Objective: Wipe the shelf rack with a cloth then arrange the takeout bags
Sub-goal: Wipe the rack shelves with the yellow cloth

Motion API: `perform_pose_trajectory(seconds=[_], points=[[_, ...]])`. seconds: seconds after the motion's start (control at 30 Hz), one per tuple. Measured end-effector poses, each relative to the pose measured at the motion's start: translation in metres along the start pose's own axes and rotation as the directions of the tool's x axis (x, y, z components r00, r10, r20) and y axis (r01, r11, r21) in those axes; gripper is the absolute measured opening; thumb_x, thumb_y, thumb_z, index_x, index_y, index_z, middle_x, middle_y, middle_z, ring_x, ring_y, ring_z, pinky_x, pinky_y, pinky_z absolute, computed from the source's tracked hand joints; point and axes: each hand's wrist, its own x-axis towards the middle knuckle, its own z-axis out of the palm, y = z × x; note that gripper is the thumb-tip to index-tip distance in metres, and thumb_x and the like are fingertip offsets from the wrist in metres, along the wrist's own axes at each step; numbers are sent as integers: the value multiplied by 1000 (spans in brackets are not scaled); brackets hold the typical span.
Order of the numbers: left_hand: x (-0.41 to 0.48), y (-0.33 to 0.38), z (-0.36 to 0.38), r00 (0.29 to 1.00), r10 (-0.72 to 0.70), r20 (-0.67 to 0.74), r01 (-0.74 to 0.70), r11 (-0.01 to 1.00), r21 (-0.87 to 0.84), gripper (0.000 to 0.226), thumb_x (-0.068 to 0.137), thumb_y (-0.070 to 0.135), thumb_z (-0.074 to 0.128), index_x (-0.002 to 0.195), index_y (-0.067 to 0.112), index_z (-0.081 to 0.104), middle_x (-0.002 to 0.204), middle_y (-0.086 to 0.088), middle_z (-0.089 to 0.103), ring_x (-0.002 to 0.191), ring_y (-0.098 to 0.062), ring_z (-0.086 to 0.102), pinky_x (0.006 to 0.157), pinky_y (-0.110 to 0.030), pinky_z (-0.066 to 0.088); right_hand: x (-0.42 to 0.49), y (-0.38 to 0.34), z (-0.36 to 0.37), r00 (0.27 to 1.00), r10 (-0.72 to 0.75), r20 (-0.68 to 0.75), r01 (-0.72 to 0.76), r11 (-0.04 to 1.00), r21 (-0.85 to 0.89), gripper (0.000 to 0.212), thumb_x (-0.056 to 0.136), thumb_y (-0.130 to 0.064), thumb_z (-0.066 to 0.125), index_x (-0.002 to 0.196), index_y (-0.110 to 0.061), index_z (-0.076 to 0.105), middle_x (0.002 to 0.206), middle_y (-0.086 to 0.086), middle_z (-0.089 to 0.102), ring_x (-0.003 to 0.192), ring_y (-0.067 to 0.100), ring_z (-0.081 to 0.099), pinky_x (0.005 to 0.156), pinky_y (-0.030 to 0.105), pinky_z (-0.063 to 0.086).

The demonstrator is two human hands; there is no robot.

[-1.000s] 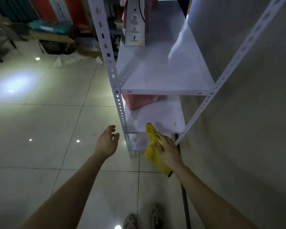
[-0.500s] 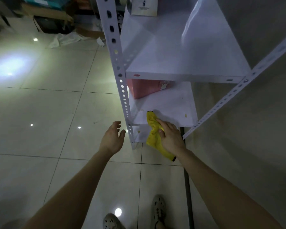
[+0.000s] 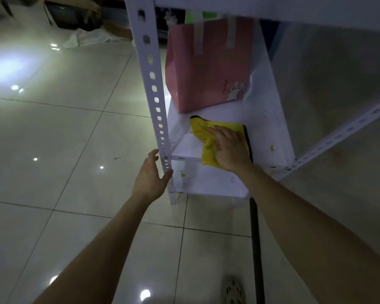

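The white metal shelf rack fills the upper right. On its lower shelf lies a yellow cloth, spread out, and my right hand presses flat on it with straight fingers. Behind the cloth on the same shelf stands a pink takeout bag. My left hand is at the rack's front left post, fingers loosely around it near the shelf edge; whether it grips is unclear. A lowest shelf shows under my right wrist.
Glossy tiled floor spreads to the left. Boxes and a crumpled white sheet lie at the far back. A grey wall runs along the right. A dark pole stands by the rack's foot. My shoe shows below.
I have leaned down closer to the lower shelf. My right hand moved the cloth from the shelf's front edge onto its surface and flattened it. My left hand came to the front post.
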Motion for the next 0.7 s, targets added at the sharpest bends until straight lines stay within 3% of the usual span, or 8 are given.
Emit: perform_pose_trajectory(seconds=[0.1,0.23,0.3,0.4,0.6,0.67,0.7], points=[[11,-24,34,996,64,-67,-70,994,-82,75,99,29,78,160,21,36,145,-4,64,130,-26,63,95,-38,52,4,12,16,992,-40,-121,48,997,64,54,104,-21,41,158,-24,50,163,6,46,151,30,40,124,54,26],[24,-45,68,969,110,-219,-148,975,-165,71,101,28,75,159,25,33,125,8,67,100,-4,62,75,-20,48,14,20,16,975,-118,-186,130,990,55,49,109,-11,47,155,-23,54,160,3,52,148,28,46,123,46,30],[34,-50,81,944,143,-296,-196,968,-158,65,102,27,73,155,23,35,114,10,65,90,-11,62,68,-26,45,16,21,15,969,-145,-202,155,987,34,49,110,-12,47,156,-24,52,161,1,51,148,25,45,124,44,29],[43,-56,95,894,201,-400,-270,954,-126,53,104,23,68,147,25,38,107,10,67,81,-16,63,68,-33,45,19,22,14,963,-169,-208,169,985,-18,49,111,-18,44,159,-28,48,163,-2,48,150,23,43,126,41,28],[58,-64,94,857,273,-437,-342,936,-87,55,98,16,69,143,27,39,89,15,65,73,-12,63,65,-35,47,27,25,9,977,-138,-160,136,990,-26,51,110,-41,35,160,-42,39,167,-5,41,150,24,40,125,39,29],[57,-61,93,846,293,-446,-357,932,-65,55,96,16,68,143,24,40,86,19,62,72,-5,61,63,-32,45,22,21,8,979,-137,-153,137,990,-10,63,96,-62,38,157,-48,42,164,-7,45,146,24,44,120,37,32],[56,-58,92,845,296,-445,-355,934,-53,54,96,15,67,143,22,40,86,17,63,73,-9,62,63,-33,45,18,19,7,978,-135,-158,140,990,20,71,85,-70,40,153,-53,44,161,-10,48,144,23,47,117,36,34]])
